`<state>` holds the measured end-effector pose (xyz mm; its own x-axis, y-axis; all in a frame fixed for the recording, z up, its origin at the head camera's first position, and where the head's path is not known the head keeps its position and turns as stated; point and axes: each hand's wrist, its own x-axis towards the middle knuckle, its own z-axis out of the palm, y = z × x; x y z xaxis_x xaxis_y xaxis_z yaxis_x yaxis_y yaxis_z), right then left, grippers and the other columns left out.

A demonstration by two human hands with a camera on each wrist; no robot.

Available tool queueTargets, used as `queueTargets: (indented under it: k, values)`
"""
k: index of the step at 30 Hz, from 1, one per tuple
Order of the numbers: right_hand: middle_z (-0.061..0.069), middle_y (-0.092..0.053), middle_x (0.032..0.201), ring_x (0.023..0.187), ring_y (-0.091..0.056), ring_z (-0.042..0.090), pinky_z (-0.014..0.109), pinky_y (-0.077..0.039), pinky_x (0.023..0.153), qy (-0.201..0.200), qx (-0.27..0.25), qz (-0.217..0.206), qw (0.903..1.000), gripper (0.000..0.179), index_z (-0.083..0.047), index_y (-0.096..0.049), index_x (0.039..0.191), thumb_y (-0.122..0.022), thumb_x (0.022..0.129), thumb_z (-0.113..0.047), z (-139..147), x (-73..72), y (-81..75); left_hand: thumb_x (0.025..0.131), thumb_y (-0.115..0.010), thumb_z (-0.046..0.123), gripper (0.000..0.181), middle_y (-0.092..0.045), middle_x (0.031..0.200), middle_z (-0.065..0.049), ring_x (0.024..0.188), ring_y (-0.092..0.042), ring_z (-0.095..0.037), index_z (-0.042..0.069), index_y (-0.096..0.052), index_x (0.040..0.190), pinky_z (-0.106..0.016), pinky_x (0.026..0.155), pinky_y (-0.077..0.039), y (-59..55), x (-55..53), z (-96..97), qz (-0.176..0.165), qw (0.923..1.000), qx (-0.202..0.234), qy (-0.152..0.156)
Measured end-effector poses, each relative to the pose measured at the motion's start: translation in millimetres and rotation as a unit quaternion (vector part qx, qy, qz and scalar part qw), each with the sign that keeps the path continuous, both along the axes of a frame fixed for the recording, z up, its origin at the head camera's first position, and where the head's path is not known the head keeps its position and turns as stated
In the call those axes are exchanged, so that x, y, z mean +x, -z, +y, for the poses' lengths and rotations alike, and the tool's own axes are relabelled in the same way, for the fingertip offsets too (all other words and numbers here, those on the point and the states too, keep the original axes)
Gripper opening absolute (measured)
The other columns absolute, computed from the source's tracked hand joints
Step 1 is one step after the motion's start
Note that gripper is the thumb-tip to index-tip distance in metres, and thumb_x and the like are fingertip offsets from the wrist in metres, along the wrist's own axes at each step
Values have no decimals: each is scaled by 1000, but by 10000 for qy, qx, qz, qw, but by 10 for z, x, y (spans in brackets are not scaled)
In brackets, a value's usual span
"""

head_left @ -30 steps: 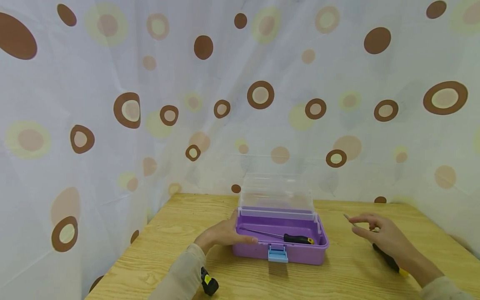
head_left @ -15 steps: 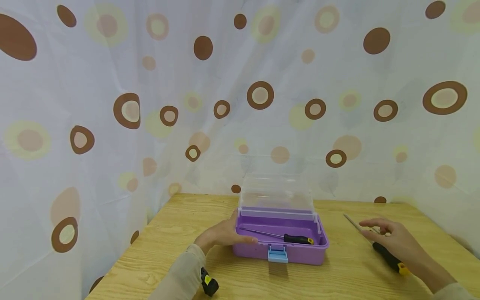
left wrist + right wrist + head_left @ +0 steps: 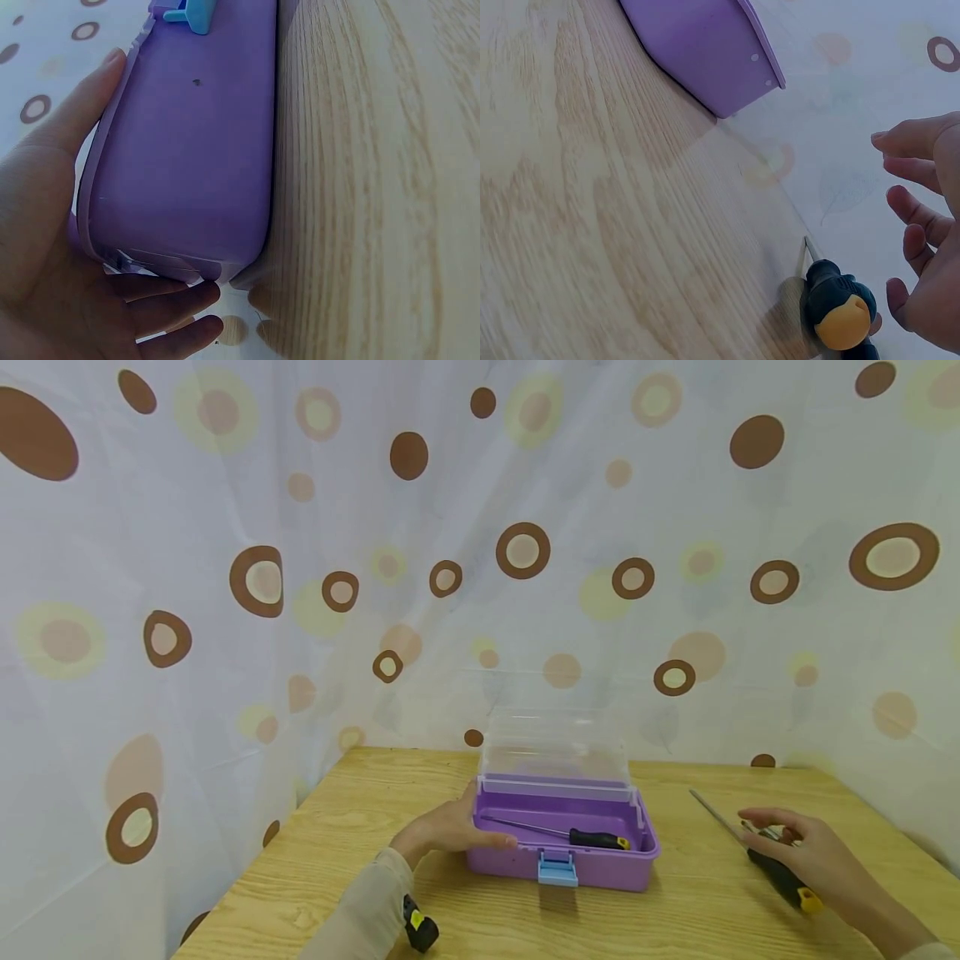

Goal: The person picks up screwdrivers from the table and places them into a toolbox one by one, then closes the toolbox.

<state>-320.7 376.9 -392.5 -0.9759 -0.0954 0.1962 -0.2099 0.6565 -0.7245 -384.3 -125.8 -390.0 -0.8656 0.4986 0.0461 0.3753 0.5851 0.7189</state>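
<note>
A purple toolbox [image 3: 510, 862] with its clear lid [image 3: 555, 743] raised stands mid-table. Inside lies a screwdriver [image 3: 598, 839] with a black handle and yellow end. My left hand [image 3: 446, 828] holds the box's left end, thumb along the front rim, fingers round the corner in the left wrist view. To the right, a longer black and yellow screwdriver [image 3: 780, 878] lies on the table, shaft pointing away. Over it hovers my right hand [image 3: 810, 852], fingers loosely bent, apart from the handle in the right wrist view. A small shiny piece shows past its fingers, mostly hidden.
A black and yellow object [image 3: 420, 928] lies by the left forearm, partly covered by the sleeve. The box's light blue latch [image 3: 557, 870] hangs open at the front. A dotted curtain [image 3: 450, 485] rises behind and along the sides of the wooden table [image 3: 360, 802].
My right hand has drawn back to the right and toward me, from beside the longer screwdriver's tip to near its handle. The left hand and toolbox stay put.
</note>
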Motion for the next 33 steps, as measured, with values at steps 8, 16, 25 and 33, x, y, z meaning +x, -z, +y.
queueTargets:
  k: [8,16,25,33]
  values:
    - [22,-60,120,90,-53,33,41,-49,69,67,169,154,9997,56,8,-56,141,-65,104,-33,120,12,65,79,-84,58,131,-31,164,-20,142,-42,-41,12,3,166,-59,114,-33,-1,-5,5,16,10000,-28,-7]
    - [42,-32,143,122,-37,61,74,-41,87,21,685,136,9976,55,16,-57,135,-61,107,-31,250,-8,103,79,-84,58,131,-34,163,-20,141,-43,-41,12,2,166,-59,113,-34,-3,-1,3,10,10000,-26,-17]
    - [43,-36,136,121,-34,64,75,-38,87,283,1119,265,9930,51,13,-67,122,-62,106,-35,315,35,193,80,-83,57,130,-37,160,-23,141,-43,-42,9,2,166,-58,114,-34,-13,24,-3,44,10000,-71,-22]
    - [44,-37,135,119,-33,65,76,-39,86,354,1363,206,9898,53,14,-68,118,-66,103,-38,358,19,263,80,-84,56,128,-39,159,-23,140,-44,-42,9,0,166,-59,113,-34,-22,26,2,18,10000,-31,-24]
